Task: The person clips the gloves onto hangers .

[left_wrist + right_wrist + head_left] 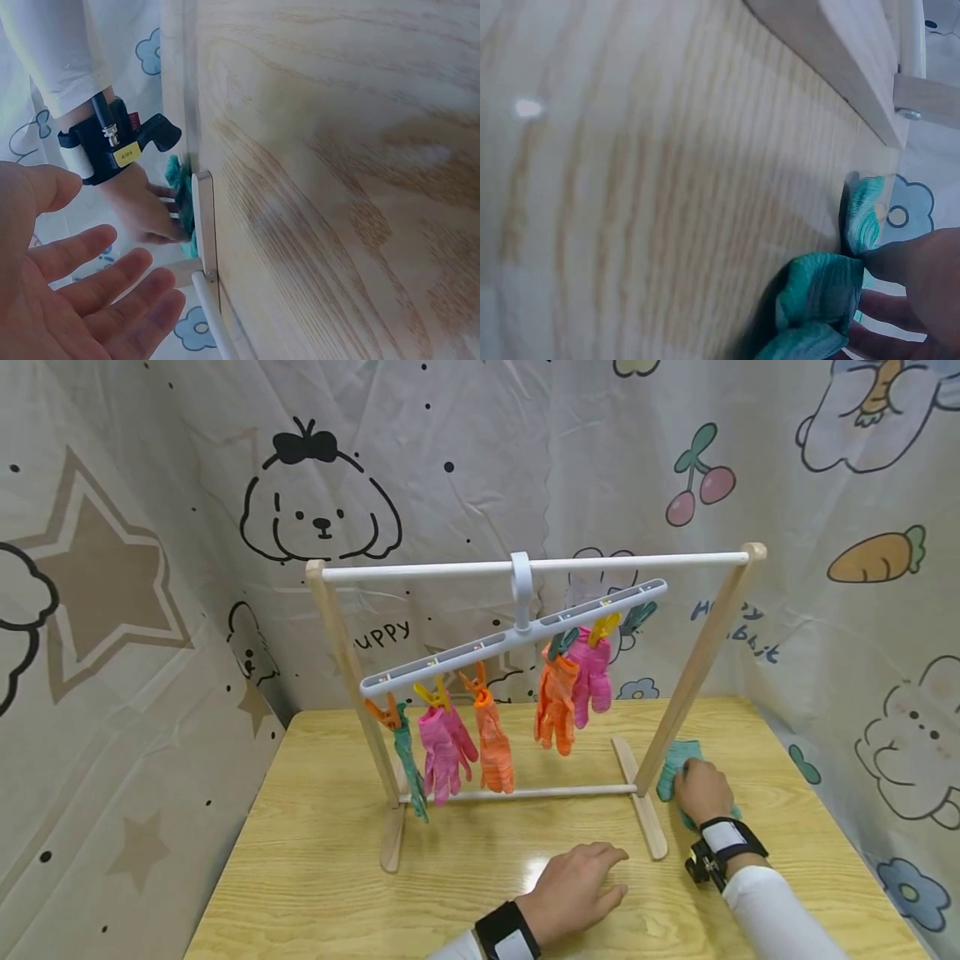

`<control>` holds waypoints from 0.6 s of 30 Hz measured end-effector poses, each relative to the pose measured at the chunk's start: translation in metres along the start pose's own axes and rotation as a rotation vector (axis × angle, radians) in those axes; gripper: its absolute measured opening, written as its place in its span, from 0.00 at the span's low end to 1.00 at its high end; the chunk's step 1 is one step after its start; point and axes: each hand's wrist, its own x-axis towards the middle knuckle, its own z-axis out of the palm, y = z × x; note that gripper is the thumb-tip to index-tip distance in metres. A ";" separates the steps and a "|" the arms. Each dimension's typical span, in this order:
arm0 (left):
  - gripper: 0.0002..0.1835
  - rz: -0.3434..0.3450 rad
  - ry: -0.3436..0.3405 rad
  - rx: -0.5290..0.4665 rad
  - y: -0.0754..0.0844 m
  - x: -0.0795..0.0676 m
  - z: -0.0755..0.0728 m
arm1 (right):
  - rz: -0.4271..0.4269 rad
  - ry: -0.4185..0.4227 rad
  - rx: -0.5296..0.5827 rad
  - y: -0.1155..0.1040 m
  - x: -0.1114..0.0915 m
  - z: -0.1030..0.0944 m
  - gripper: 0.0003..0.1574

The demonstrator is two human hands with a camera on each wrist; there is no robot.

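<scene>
Beside the rack's right foot my right hand (pixel 703 791) is on a small green glove (pixel 681 755) lying on the table. In the right wrist view the thumb and fingers pinch the bunched green fabric (pixel 821 289). My left hand (pixel 576 890) hovers in front of the rack with nothing in it, fingers loosely spread, as the left wrist view shows too. From a grey clip hanger (pixel 480 652) hang a green glove (pixel 407 764), two pink gloves (pixel 442 756) (pixel 592 677) and two orange gloves (pixel 495 747) (pixel 557 702), held by coloured clips.
The hanger hooks over the white top bar (pixel 420 572) of a wooden rack (pixel 693 681) and slants up to the right. An unused green clip (pixel 640 617) dangles near its right end. The rack's right foot (pixel 641 802) stands between my hands. Printed cloth (pixel 480 460) surrounds the table (pixel 315 860).
</scene>
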 end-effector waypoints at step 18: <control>0.19 -0.001 -0.007 -0.029 0.001 0.008 -0.001 | 0.005 0.008 -0.014 0.003 -0.002 0.000 0.14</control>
